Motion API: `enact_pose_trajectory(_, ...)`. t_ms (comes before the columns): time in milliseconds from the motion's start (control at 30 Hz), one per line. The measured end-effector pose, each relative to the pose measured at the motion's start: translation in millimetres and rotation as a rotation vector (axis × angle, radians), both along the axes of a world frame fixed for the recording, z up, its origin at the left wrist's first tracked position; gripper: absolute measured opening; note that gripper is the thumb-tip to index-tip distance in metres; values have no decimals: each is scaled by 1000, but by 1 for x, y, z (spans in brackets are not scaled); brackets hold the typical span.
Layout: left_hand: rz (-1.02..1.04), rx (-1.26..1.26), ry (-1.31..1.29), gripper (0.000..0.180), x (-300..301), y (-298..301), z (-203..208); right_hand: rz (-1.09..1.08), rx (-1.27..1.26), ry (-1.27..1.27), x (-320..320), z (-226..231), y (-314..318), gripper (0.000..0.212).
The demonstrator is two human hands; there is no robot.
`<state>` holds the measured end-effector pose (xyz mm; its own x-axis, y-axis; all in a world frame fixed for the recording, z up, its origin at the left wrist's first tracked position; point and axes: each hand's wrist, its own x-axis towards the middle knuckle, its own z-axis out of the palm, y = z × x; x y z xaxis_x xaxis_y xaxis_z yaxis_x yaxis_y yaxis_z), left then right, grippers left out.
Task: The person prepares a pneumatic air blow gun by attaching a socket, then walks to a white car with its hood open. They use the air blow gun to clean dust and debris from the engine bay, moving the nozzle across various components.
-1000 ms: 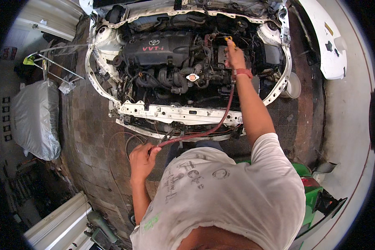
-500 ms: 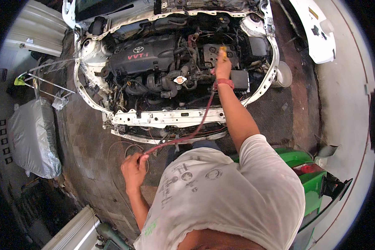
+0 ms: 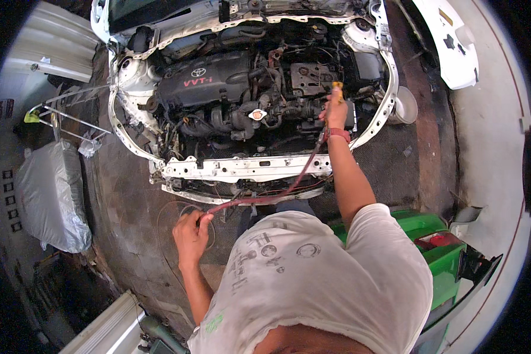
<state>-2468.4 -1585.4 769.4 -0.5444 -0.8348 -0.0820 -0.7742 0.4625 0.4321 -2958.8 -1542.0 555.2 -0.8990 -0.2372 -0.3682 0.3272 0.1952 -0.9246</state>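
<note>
My right hand [image 3: 335, 111] is closed around a yellow-ended air gun [image 3: 337, 88] joined to a red hose [image 3: 295, 184]. It is held over the right part of the engine bay, between a grey metal plate [image 3: 308, 79] and a black box [image 3: 349, 118]. Most of the tool is hidden by my fingers. Low on the left, in front of the car, my left hand [image 3: 190, 233] grips the same hose, which sags between both hands. A black engine cover [image 3: 209, 78] lies left of the plate, with a metal cap [image 3: 257, 114] below it.
A white front crossmember [image 3: 242, 168] runs between me and the engine. On the left stand a silver-covered bundle [image 3: 53, 194] and a metal frame [image 3: 76, 121]. A green body panel [image 3: 445, 265] is close on my right. A white bucket [image 3: 405, 106] sits beside the right fender.
My right hand has moved right and slightly toward me with the air gun, off the grey metal plate. My left hand keeps its hold on the hose.
</note>
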Motion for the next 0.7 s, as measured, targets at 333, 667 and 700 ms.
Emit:
enact_pose_trajectory(333,70,-34,3,36,16,1,3,325,-174,-92,32,43,-58,64)
enact_pose_trajectory(667,97,69,-3,33,15,10,2,775,-222,42,100,101,-134,53)
enact_pose_trajectory(700,114,85,-16,33,18,10,1,703,-241,54,97,104,-137,51)
